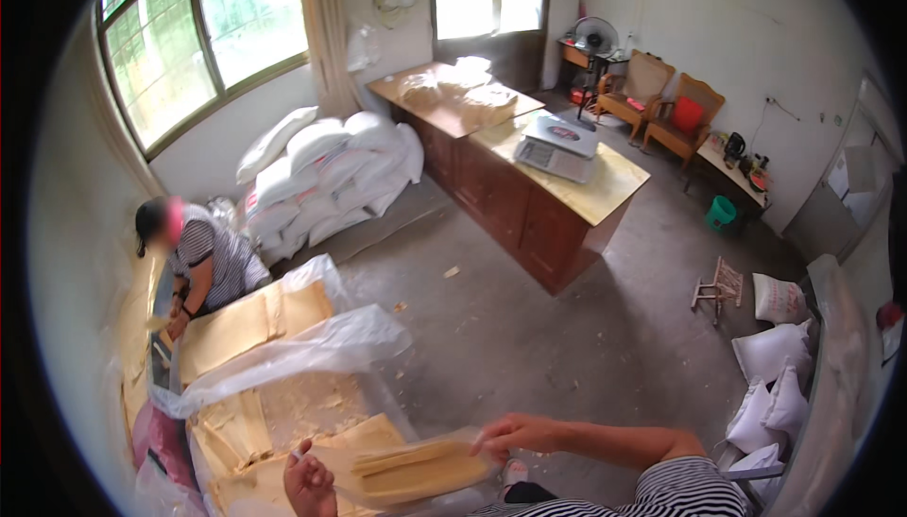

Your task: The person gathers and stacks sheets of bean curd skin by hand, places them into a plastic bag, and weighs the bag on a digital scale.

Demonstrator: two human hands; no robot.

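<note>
While a striped-shirted co-worker (203, 257) handles sheets left of the clear plastic liner (312, 347), left hand (309, 484) grips the bagged stack of tan dried sheets (416, 470) just right of it, right hand (515, 435) fingers curled over the stack's far end.

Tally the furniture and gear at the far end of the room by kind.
Wooden armchairs: 2
Electric fan: 1
Weighing scale on the long wooden counter: 1
Long wooden counter: 1
Green bucket: 1
Total: 6
</note>
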